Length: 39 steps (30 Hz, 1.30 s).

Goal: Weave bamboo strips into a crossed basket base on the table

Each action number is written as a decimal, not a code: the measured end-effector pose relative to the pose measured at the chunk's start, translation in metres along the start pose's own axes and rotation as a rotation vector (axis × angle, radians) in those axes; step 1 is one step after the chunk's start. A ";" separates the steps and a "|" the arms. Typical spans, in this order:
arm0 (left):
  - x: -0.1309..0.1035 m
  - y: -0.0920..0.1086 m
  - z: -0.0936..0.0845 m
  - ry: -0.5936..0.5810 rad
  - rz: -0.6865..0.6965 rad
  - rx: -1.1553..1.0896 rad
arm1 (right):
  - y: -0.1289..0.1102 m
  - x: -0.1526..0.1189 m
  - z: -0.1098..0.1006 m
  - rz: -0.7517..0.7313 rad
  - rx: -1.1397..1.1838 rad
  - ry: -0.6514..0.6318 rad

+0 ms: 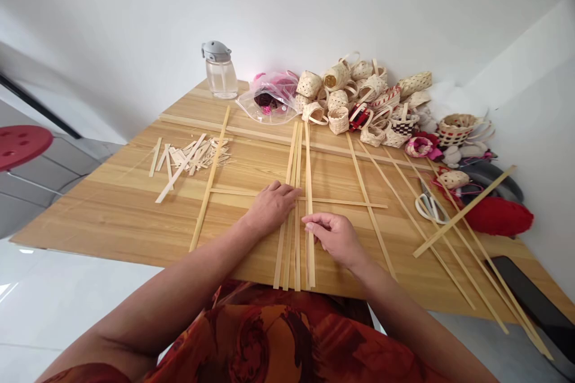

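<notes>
Several long pale strips (297, 251) lie side by side, running front to back in the middle of the wooden table. A thin strip (344, 201) crosses them from left to right. My left hand (275, 203) rests palm down over the crossing, fingers spread on the strips. Just to the right, my right hand (330, 233) has thumb and forefinger close together at the edge of the rightmost long strip (309, 191); whether it grips that strip is not clear. Another long strip (211, 185) lies at the left.
Short strip pieces (197, 155) are heaped at the left. A water bottle (221, 75), a plastic bag (269, 99) and small woven baskets (338, 119) stand along the back. Scissors (431, 208), loose strips (465, 210) and a phone (534, 296) lie at the right.
</notes>
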<state>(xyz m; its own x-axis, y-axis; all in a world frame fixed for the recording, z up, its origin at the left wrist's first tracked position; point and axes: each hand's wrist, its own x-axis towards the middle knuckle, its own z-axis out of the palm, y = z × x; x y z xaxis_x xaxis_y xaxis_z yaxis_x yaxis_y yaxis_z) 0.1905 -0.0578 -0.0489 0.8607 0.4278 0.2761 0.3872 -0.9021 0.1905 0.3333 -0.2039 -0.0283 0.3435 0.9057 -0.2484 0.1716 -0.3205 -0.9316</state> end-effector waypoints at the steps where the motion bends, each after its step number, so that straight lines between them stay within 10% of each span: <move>1: 0.000 0.001 -0.001 -0.006 0.001 0.005 | 0.000 0.000 0.000 0.014 0.013 -0.005; 22: -0.001 0.001 0.000 -0.077 0.015 0.117 | -0.007 0.005 0.003 0.085 -0.082 -0.155; 39: 0.001 0.001 0.000 -0.106 -0.004 0.135 | -0.019 -0.024 -0.006 -0.157 -0.375 -0.195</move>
<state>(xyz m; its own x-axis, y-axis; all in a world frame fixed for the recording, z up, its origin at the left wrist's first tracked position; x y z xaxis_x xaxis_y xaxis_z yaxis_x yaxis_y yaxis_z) 0.1917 -0.0581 -0.0484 0.8863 0.4293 0.1736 0.4254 -0.9030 0.0612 0.3276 -0.2216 -0.0027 0.1124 0.9752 -0.1907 0.5428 -0.2210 -0.8103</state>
